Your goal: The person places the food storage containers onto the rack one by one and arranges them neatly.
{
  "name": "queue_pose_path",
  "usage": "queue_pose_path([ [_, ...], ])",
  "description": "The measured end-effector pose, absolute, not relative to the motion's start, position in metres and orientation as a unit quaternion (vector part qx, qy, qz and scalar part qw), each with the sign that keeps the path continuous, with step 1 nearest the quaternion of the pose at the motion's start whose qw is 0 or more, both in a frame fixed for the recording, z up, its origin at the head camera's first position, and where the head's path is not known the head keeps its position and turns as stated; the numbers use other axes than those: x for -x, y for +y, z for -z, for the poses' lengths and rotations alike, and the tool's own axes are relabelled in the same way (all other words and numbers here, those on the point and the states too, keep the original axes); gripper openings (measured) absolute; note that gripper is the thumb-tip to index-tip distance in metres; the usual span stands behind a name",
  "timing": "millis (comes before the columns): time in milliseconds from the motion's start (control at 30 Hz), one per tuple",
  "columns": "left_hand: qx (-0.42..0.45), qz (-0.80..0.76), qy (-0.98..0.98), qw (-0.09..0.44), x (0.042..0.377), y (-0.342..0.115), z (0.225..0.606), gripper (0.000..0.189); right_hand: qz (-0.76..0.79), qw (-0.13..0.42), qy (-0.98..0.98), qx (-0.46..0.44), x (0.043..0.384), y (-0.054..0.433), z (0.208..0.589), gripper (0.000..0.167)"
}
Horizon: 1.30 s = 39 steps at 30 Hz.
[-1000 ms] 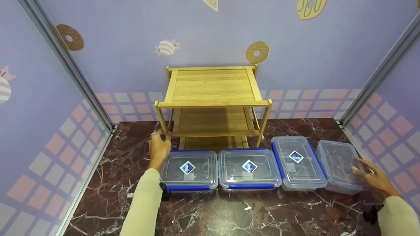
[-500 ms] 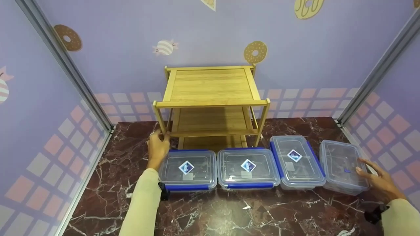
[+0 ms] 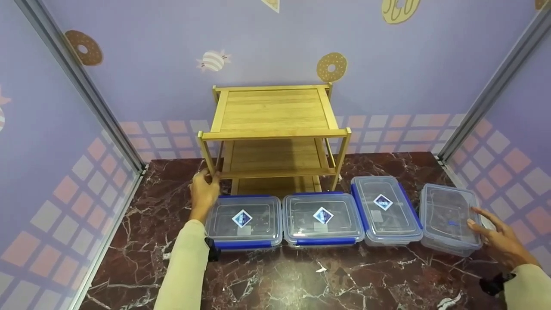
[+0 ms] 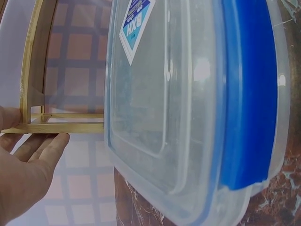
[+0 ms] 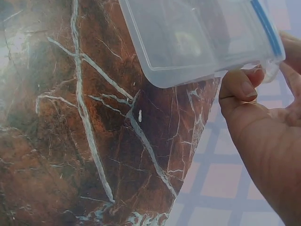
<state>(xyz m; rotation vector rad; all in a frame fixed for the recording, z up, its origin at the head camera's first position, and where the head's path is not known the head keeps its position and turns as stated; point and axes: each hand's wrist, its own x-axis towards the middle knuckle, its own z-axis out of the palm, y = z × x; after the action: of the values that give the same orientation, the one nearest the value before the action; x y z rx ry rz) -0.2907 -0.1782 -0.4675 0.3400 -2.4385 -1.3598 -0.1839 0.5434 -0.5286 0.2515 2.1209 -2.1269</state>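
My left hand [image 3: 204,191] grips the left front post [image 4: 61,127] of a small wooden shelf [image 3: 275,110]; in the left wrist view the thumb lies on one side of the post and the fingers on the other. At the far right of the head view, my right hand [image 3: 501,237] holds a clear plastic food container [image 3: 450,211] by its right edge. The right wrist view has the bent thumb [image 5: 240,87] against that container near its blue strip [image 5: 268,28], with the other fingers partly hidden behind.
Three clear containers with blue clips, the left one [image 3: 262,219], the middle one [image 3: 340,219] and the lengthwise one [image 3: 389,215], lie in a row before the shelf on the dark marbled surface [image 3: 267,280]. Patterned walls [image 3: 267,43] enclose the back and both sides.
My right hand has shifted slightly right with its container, widening the gap to the neighbouring one at the far end. The left hand stays on the shelf post. The head view has drifted slightly.
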Motion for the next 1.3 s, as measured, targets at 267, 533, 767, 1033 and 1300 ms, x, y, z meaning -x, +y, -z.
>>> queue_pose_path([
  [267,-0.12,0.477,-0.855,0.164,0.29,-0.179,0.468,0.028,0.703,0.036,0.706,-0.076,0.175,0.541,0.529,0.048],
  [533,-0.11,0.484,-0.852,0.166,0.29,-0.18,0.468,0.025,0.744,0.008,0.666,-0.043,0.169,0.539,0.524,0.054],
  [767,-0.117,0.484,-0.853,0.158,0.289,-0.18,0.467,0.025,0.755,-0.041,0.654,-0.025,0.165,0.534,0.512,0.057],
  [1033,-0.122,0.485,-0.851,0.158,0.29,-0.182,0.466,0.028,0.733,-0.1,0.673,0.006,0.156,0.52,0.494,0.059],
  [1300,-0.119,0.486,-0.85,0.166,0.29,-0.18,0.47,0.029,0.678,-0.116,0.725,0.026,0.145,0.496,0.479,0.064],
])
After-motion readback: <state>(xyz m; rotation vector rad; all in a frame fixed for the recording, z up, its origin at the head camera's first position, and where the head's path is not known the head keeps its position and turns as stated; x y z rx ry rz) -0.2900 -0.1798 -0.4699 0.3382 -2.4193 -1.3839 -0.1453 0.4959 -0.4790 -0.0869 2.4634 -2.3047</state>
